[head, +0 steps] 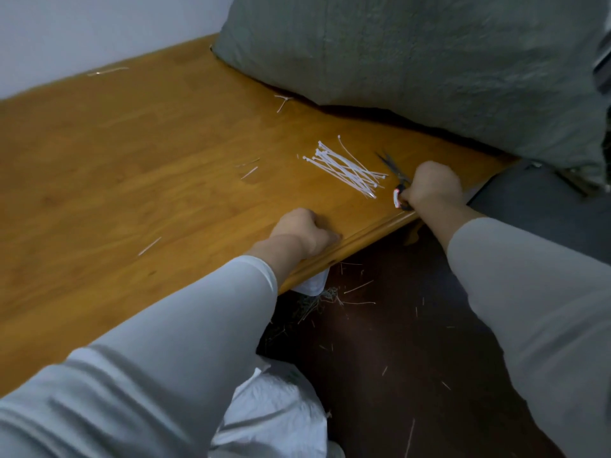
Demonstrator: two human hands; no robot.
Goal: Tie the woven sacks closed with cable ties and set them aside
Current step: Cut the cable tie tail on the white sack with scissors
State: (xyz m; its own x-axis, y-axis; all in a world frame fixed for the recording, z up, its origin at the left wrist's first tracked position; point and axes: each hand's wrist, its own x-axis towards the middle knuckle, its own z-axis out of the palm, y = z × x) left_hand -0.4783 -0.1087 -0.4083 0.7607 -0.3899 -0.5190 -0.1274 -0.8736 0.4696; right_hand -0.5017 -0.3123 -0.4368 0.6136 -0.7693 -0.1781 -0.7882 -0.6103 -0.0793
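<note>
A large grey-green woven sack (413, 61) lies on the far right end of the wooden table (115, 166). A loose bunch of white cable ties (347, 166) rests near the table's front edge. Just right of the ties, my right hand (429, 186) is closed around the handles of a pair of scissors (395, 175), whose blades point away over the table. My left hand (304, 231) is a closed fist resting on the table edge, nothing visible in it. A white sack (274, 414) sits low between my arms, under the table edge.
Cut cable-tie ends (150, 246) lie scattered on the table and on the dark floor (380, 342). More trimmings and dry stalks lie under the table edge. A pale wall (82, 28) runs behind the table. A dark object shows at the far right edge.
</note>
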